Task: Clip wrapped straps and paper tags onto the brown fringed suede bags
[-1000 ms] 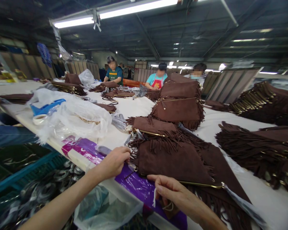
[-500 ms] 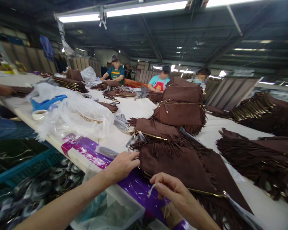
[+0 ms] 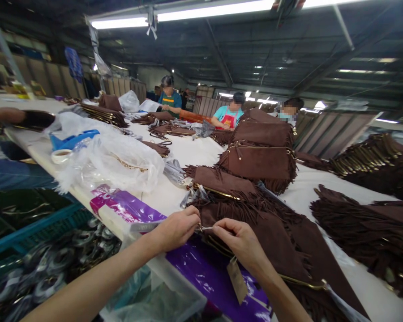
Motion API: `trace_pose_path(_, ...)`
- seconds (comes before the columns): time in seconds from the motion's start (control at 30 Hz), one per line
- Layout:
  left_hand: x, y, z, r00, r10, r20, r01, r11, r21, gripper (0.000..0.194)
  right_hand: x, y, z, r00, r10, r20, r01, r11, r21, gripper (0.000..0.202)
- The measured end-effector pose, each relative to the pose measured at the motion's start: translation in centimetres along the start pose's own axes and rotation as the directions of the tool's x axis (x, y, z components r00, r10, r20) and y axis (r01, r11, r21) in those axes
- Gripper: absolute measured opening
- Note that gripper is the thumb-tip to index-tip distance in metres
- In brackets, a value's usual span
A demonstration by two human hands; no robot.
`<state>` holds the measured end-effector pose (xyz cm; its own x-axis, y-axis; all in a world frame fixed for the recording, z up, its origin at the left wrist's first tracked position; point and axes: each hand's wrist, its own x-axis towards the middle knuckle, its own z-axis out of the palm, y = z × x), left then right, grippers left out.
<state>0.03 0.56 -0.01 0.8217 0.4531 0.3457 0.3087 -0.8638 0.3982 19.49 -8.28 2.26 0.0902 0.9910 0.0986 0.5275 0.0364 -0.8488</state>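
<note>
A brown fringed bag (image 3: 272, 237) with a gold zip edge lies on the table in front of me. At its near left corner my left hand (image 3: 179, 228) is closed, fingers pinched on a small metal ring or hardware. My right hand (image 3: 237, 237) pinches a thin white string (image 3: 207, 228) that runs to that hardware between both hands. Below my right hand hangs a tan paper tag (image 3: 237, 279). Purple glossy plastic (image 3: 201, 268) lies under the hands.
Stacked brown fringed bags (image 3: 260, 154) stand behind, with more piles (image 3: 366, 219) at the right. Left are clear plastic bags (image 3: 121, 163), a blue object (image 3: 72, 139), a tape roll (image 3: 61, 155) and a teal crate (image 3: 36, 232). Several people are around the table.
My right hand has moved up toward my left hand, and the string now reaches the bag's corner. The tan tag has come into clear view. At the far left, another person's hand has shifted.
</note>
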Motion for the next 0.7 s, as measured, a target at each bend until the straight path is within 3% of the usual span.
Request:
trace_pose_path(0.17, 0.1, 0.1, -0.2, 1.0, 0.008, 0.003, -0.008, 1.0, 0.016, 0.017, 0.5, 0.5, -0.4, 0.999, -0.035, 0.037, 0.04, 0.991, -0.124, 0.029)
trace_pose_path(0.5, 0.1, -0.1, -0.2, 1.0, 0.014, 0.011, -0.014, 1.0, 0.008, 0.016, 2.1, -0.8, -0.9, 0.971, -0.172, 0.163, 0.21, 0.945, -0.25, 0.023)
trace_pose_path(0.7, 0.7, -0.1, -0.5, 1.0, 0.025, 0.018, -0.025, 0.999, -0.025, 0.017, 2.6, -0.7, -0.3, 0.957, -0.208, 0.203, 0.249, 0.947, -0.204, 0.022)
